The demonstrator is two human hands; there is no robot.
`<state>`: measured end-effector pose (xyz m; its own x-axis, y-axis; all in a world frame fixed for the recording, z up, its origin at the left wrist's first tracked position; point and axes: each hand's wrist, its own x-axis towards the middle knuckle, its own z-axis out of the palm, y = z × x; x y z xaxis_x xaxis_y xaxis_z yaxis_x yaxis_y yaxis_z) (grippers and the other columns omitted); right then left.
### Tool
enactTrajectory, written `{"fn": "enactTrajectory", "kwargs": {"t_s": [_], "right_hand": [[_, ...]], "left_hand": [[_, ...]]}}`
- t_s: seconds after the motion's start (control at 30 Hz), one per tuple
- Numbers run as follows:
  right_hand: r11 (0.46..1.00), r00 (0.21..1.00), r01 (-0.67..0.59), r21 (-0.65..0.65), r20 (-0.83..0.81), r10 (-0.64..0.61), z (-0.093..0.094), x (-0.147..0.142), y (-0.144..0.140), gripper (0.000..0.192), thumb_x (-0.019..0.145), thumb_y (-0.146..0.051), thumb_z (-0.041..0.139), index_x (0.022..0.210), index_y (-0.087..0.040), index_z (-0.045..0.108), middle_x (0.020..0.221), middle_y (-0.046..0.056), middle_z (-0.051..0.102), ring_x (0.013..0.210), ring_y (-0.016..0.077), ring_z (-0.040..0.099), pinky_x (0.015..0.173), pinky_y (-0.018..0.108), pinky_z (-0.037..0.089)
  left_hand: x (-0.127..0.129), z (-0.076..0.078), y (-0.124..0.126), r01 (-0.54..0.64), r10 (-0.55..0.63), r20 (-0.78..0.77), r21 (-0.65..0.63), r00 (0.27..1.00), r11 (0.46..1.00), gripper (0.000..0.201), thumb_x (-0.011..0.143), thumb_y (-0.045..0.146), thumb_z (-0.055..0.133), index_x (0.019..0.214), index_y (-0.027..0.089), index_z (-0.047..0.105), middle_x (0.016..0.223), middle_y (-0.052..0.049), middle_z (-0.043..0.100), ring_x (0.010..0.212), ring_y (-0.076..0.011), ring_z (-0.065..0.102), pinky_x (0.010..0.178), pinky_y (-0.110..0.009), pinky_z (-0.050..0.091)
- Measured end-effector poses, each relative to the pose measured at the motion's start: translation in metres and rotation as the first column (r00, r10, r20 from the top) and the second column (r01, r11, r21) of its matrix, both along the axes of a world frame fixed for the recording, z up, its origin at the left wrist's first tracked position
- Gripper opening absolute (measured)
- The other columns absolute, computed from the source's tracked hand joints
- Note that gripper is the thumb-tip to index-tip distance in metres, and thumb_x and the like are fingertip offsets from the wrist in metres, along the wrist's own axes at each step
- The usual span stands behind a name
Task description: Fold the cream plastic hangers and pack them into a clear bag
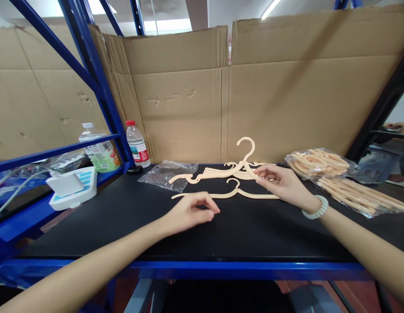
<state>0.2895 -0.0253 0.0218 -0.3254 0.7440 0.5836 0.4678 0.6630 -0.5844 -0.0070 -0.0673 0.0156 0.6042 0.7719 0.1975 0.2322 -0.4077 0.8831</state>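
My right hand (282,182) pinches one arm of a cream clothes hanger (218,173), which is raised and tilted with its hook pointing up. Directly below it, a second cream hanger (223,195) lies flat on the black tabletop (247,234). My left hand (190,213) rests above the table in front of that second hanger, fingers curled and thumb apart, with nothing between them. Behind the raised hanger, several more cream hangers (244,175) lie in a pile, partly hidden by it and by my right hand.
A crumpled clear plastic bag (169,173) lies left of the hangers. Bagged cream hanger parts (319,163) (361,195) are at the right. A red-capped bottle (137,145), another bottle (99,150) and a white power strip (73,189) stand left. Cardboard (179,100) walls the back.
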Motion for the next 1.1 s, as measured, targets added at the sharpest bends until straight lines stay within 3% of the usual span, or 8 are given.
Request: {"fn": "enactTrajectory", "kwargs": {"t_s": [0.03,0.1,0.13,0.2,0.33,0.43,0.57,1.1], "right_hand": [[1.0,1.0,-0.015,-0.014,0.013,0.015,0.001,0.0,0.0,0.025,0.084,-0.041,0.06,0.098,-0.019,0.062,0.083,0.005,0.065,0.075,0.0189,0.061,0.069,0.033,0.053],[0.998,0.998,-0.04,-0.047,0.044,0.042,0.002,-0.002,-0.001,0.024,0.084,-0.04,0.06,0.094,-0.019,0.062,0.08,0.005,0.064,0.071,0.0179,0.061,0.064,0.031,0.052],[0.996,0.996,-0.051,-0.071,0.069,0.056,0.002,-0.003,-0.002,0.024,0.084,-0.04,0.059,0.093,-0.019,0.062,0.078,0.004,0.063,0.068,0.017,0.06,0.061,0.029,0.051],[0.986,0.987,-0.078,-0.149,0.13,0.098,0.002,-0.004,-0.002,0.022,0.085,-0.039,0.056,0.091,-0.018,0.062,0.074,0.003,0.062,0.061,0.0149,0.058,0.054,0.027,0.049],[0.943,0.946,-0.121,-0.311,0.251,0.204,-0.001,-0.002,0.001,0.017,0.084,-0.032,0.055,0.09,-0.017,0.061,0.072,0.002,0.062,0.056,0.0131,0.057,0.053,0.026,0.048],[0.942,0.906,-0.101,-0.32,0.362,0.221,-0.004,0.003,0.006,0.015,0.081,-0.03,0.057,0.085,-0.017,0.062,0.072,0.003,0.065,0.062,0.0148,0.059,0.058,0.026,0.047],[0.945,0.867,-0.047,-0.323,0.457,0.2,-0.005,0.007,0.01,0.015,0.079,-0.03,0.057,0.079,-0.016,0.063,0.066,0.002,0.064,0.057,0.0144,0.056,0.052,0.025,0.042],[0.996,0.797,0.019,-0.09,0.603,0.04,-0.01,0.011,0.015,0.009,0.075,-0.014,0.055,0.071,-0.018,0.063,0.067,0.001,0.064,0.06,0.015,0.055,0.057,0.026,0.039]], "left_hand": [[0.002,-0.002,-0.005,0.063,-0.032,-0.128,0.242,0.991,0.968,0.006,0.08,0.019,0.061,0.085,0.016,0.063,0.101,-0.009,0.066,0.1,-0.0244,0.06,0.09,-0.042,0.051],[0.006,-0.005,-0.012,0.206,-0.011,-0.337,0.549,0.941,0.81,0.01,0.082,0.017,0.058,0.091,0.018,0.063,0.113,-0.01,0.062,0.118,-0.0274,0.049,0.103,-0.047,0.039],[0.008,-0.007,-0.014,0.247,0.024,-0.396,0.618,0.918,0.746,0.013,0.084,0.018,0.055,0.095,0.019,0.062,0.119,-0.01,0.06,0.123,-0.0277,0.044,0.106,-0.047,0.035],[0.008,-0.009,-0.014,0.271,0.089,-0.453,0.667,0.887,0.694,0.015,0.088,0.02,0.052,0.1,0.019,0.061,0.125,-0.01,0.056,0.126,-0.0272,0.041,0.107,-0.046,0.034],[0.005,-0.012,-0.008,0.254,0.148,-0.48,0.671,0.865,0.696,0.016,0.091,0.022,0.049,0.102,0.02,0.06,0.125,-0.01,0.054,0.123,-0.0256,0.043,0.105,-0.043,0.036],[0.004,-0.011,-0.007,0.256,0.147,-0.485,0.667,0.862,0.7,0.016,0.091,0.021,0.048,0.103,0.02,0.059,0.125,-0.009,0.054,0.122,-0.0252,0.045,0.104,-0.043,0.037],[0.004,-0.01,-0.008,0.26,0.15,-0.494,0.663,0.856,0.702,0.016,0.091,0.02,0.048,0.103,0.02,0.059,0.126,-0.009,0.054,0.122,-0.0255,0.044,0.105,-0.043,0.036],[0.004,-0.009,-0.007,0.25,0.122,-0.512,0.597,0.851,0.762,0.023,0.092,0.023,0.047,0.112,0.023,0.058,0.127,-0.01,0.055,0.123,-0.0256,0.046,0.102,-0.042,0.038]]}}
